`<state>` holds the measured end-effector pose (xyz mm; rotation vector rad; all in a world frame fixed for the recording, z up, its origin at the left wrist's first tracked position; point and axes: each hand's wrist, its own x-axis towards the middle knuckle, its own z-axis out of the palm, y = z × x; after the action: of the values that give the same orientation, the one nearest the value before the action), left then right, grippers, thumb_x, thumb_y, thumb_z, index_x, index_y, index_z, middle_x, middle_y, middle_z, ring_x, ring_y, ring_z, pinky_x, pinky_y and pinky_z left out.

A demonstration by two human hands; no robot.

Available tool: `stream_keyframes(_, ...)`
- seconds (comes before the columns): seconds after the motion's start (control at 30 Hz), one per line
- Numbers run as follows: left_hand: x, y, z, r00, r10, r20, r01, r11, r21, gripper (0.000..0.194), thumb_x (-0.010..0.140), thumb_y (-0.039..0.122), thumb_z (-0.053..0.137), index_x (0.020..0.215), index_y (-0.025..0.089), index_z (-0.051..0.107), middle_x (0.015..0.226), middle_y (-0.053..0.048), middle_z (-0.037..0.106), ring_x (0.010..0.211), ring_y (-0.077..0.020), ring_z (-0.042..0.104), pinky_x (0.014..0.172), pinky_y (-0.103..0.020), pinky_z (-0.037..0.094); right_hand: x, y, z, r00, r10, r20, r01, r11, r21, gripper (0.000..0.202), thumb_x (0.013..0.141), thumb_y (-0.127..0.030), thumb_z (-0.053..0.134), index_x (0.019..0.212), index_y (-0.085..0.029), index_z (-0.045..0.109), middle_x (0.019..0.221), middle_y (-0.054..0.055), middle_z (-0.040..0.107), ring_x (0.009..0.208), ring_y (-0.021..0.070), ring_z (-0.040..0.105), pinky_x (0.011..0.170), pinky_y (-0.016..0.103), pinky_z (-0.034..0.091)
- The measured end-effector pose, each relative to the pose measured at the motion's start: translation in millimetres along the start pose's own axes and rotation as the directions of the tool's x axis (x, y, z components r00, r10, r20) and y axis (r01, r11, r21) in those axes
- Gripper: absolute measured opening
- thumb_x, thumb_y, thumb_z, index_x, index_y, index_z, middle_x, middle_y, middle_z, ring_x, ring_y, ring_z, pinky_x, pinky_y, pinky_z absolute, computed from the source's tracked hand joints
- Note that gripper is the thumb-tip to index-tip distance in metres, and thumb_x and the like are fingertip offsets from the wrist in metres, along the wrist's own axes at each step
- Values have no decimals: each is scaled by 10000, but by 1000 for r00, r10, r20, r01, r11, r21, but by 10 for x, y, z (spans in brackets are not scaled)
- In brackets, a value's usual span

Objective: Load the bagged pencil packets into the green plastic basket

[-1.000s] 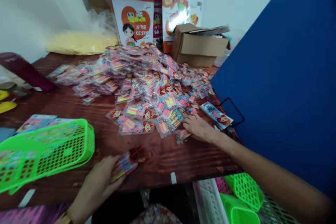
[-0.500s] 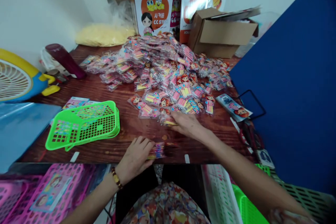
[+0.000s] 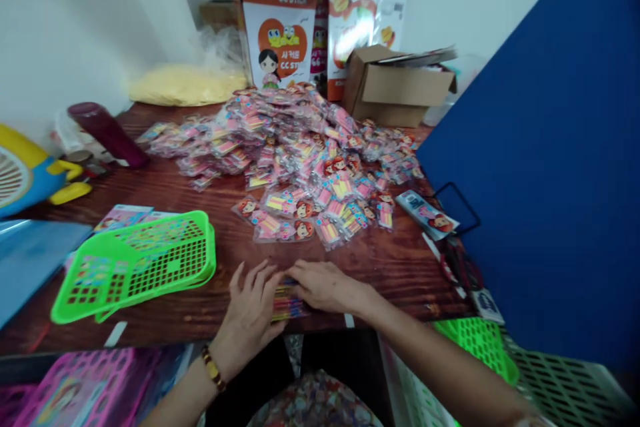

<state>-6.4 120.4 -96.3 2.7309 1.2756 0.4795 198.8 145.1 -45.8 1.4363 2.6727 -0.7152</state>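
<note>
My right hand (image 3: 323,285) has come from the sachet heap (image 3: 295,137) mid-frame to join my left hand (image 3: 250,310) at the sachets (image 3: 289,307), bottom centre; both now work there. Left fingers curve apart, right ones bunch; whether either grips, I cannot tell.

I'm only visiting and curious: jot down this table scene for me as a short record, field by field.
Surface: brown wooden table
Hands: left hand and right hand, close together near the front edge
Between them: small colourful packets, partly covered; grip unclear
Left wrist: bracelet
Behind: large heap of clear-wrapped packets
Left side: green basket, dark red bottle
Back right: open cardboard box
Far right: blue panel
</note>
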Motion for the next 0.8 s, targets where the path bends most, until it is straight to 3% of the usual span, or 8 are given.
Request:
stream_keyframes(0.1, 139, -51, -41, 992, 79, 100, -84, 995, 49, 835, 717, 362, 722, 1434, 163, 343, 1233, -140, 577, 1328, -358, 385, 1158, -590, 148, 7, 69, 41, 999, -51, -17, 50, 999, -12, 285, 962, -369, 439, 1179, -283, 603, 1097, 18, 692, 958, 162, 663, 727, 281, 510)
stream_keyframes(0.17, 212, -84, -49, 971, 125, 203, -142, 988, 68, 837, 713, 342, 719, 1438, 152, 347, 1166, -133, 594, 1197, -332, 497, 1110, -538, 276, 34, 288, 0, 996, -82, -42, 83, 996, 28, 294, 978, -419, 422, 1173, -313, 615, 1091, -27, 701, 960, 135, 662, 749, 238, 509)
stream_keyframes(0.23, 244, -112, -26, 957, 121, 262, -148, 985, 86, 773, 708, 297, 704, 1405, 158, 399, 1150, -127, 590, 1076, -302, 551, 1008, -483, 390, 32, 654, -84, 990, 30, -140, -28, 999, 21, 314, 1001, -368, 376, 1190, -307, 619, 1115, -35, 697, 1001, 129, 647, 822, 219, 496)
stream_keyframes(0.33, 224, -144, 40, 962, 90, 257, -122, 986, 110, 677, 714, 269, 682, 1351, 192, 468, 1216, -125, 561, 1112, -317, 528, 970, -470, 412, -76, 1272, -160, 903, 301, -308, -330, 943, -47, 379, 975, -208, 363, 1296, -167, 561, 1312, 107, 589, 1209, 216, 537, 1015, 351, 420)
stream_keyframes(0.43, 190, -156, 80, 965, 69, 254, -100, 989, 111, 645, 723, 271, 671, 1339, 212, 486, 1220, -120, 563, 1119, -318, 525, 972, -474, 413, -285, 1591, -32, 880, 376, -291, -432, 887, -163, 451, 967, -312, 441, 1392, -161, 465, 1460, 172, 426, 1327, 291, 403, 1057, 476, 364)
stream_keyframes(0.5, 185, -155, 78, 961, 50, 273, -79, 992, 100, 647, 714, 264, 678, 1334, 226, 494, 1217, -116, 568, 1112, -313, 529, 958, -465, 424, -426, 1560, 130, 873, 395, -287, -465, 851, -244, 486, 958, -410, 474, 1393, -196, 458, 1432, 164, 450, 1312, 317, 402, 1027, 488, 380)
stream_keyframes(0.6, 202, -152, 56, 952, 32, 305, -55, 996, 68, 641, 718, 259, 678, 1332, 230, 498, 1218, -110, 566, 1119, -305, 522, 967, -458, 420, -576, 1345, 288, 853, 427, -300, -507, 813, -287, 496, 908, -436, 570, 1331, -186, 504, 1294, 170, 536, 1230, 336, 456, 983, 473, 395)
stream_keyframes(0.8, 236, -149, 30, 940, 22, 341, -40, 998, 45, 605, 753, 251, 638, 1338, 216, 490, 1191, -100, 561, 1128, -296, 508, 970, -441, 404, -562, 1190, 127, 904, 371, -212, -420, 865, -276, 484, 826, -425, 694, 1214, -168, 559, 1205, 156, 560, 1137, 320, 485, 949, 448, 377)
